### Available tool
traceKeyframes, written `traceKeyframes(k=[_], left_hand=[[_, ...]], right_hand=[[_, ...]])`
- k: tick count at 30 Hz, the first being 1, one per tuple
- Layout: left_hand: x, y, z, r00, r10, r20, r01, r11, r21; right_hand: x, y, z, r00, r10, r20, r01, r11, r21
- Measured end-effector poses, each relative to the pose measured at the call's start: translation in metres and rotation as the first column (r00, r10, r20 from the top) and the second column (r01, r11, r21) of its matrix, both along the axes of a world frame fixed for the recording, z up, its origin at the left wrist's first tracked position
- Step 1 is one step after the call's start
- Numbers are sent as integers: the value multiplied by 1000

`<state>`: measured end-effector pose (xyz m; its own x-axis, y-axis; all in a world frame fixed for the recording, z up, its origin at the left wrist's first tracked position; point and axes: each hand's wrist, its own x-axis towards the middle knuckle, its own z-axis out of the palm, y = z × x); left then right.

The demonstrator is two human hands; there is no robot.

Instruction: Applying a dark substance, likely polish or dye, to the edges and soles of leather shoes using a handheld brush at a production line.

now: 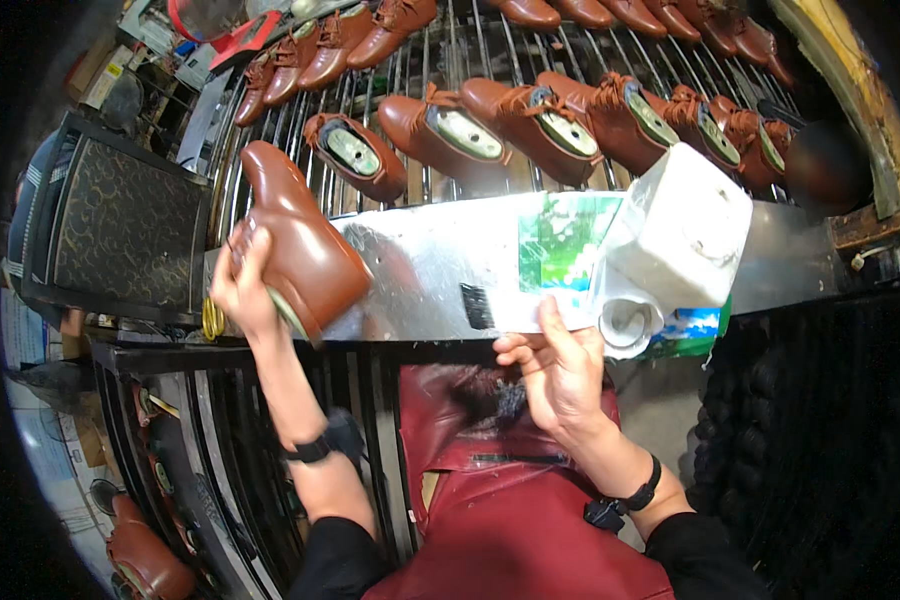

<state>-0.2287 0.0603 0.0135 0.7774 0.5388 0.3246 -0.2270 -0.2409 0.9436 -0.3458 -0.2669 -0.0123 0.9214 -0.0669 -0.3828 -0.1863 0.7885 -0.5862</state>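
My left hand (242, 285) grips a glossy brown leather shoe (305, 255) over the left part of a metal-topped bench (420, 265). The shoe is tilted, its toe pointing up and away and its opening turned toward my wrist. Right of it, my right hand (560, 375) is at the bench's front edge, palm up, thumb raised and fingers curled. Just beyond these fingertips is a small brush (478, 306) with black bristles; it appears held, though its handle blends into the bright metal. A white plastic container (685, 230) stands beyond my right hand.
Several brown shoes (450, 130) stand in rows on a metal-rod rack (430, 60) behind the bench. A green-and-white printed sheet (570, 240) lies by the container. A dark patterned panel (120, 215) stands left. Another brown shoe (150, 555) is low at left. A red apron (520, 540) covers my lap.
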Motion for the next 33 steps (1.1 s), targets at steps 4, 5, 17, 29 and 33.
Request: traceKeyframes(k=[4, 5, 17, 29, 33], left_hand=[[124, 95, 12, 839, 454, -301, -141, 713, 687], [150, 97, 12, 788, 472, -396, -57, 696, 716], [72, 27, 42, 849, 423, -317, 75, 497, 865], [-86, -108, 159, 991, 127, 33, -128, 879, 459], [-107, -140, 128, 995, 52, 86, -87, 869, 487]], right_hand=[[2, -13, 12, 999, -36, 25, 38, 996, -77], [2, -16, 11, 998, -51, 36, 55, 994, -99], [4, -23, 11, 995, -48, 91, 59, 990, -124], [-46, -60, 7, 978, 19, 206, -53, 985, 162], [-56, -80, -2, 977, -59, 203, 18, 980, 198]])
